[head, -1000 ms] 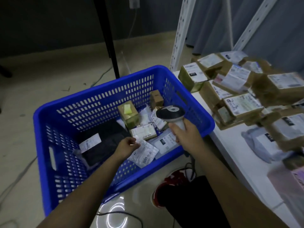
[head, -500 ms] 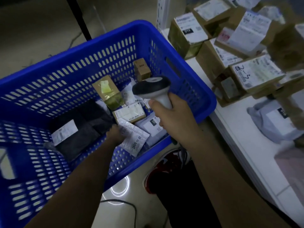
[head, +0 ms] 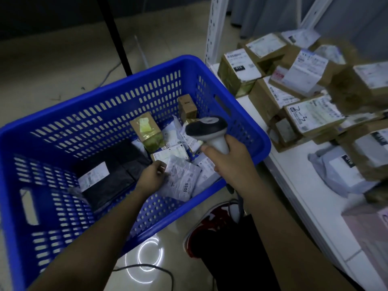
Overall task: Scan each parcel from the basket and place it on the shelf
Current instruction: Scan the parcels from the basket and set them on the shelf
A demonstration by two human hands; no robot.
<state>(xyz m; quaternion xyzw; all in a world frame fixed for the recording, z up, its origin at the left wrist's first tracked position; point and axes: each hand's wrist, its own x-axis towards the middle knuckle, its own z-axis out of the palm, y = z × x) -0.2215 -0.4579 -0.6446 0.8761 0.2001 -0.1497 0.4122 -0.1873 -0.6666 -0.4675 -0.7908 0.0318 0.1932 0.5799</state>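
Blue basket (head: 117,85) is still holding several parcels, while many are already lying on the white shelf (head: 298,185). Left hand (head: 151,178) is seemingly pinching a white mailer parcel (head: 184,179) inside it; right hand (head: 228,162) is gripping the scanner (head: 206,128) just above.

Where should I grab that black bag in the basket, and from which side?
Likely the black bag's near-left end, from above: it lies flat and soft, so pinch a fold. Its right edge is crowded by the left hand and the white mailer.
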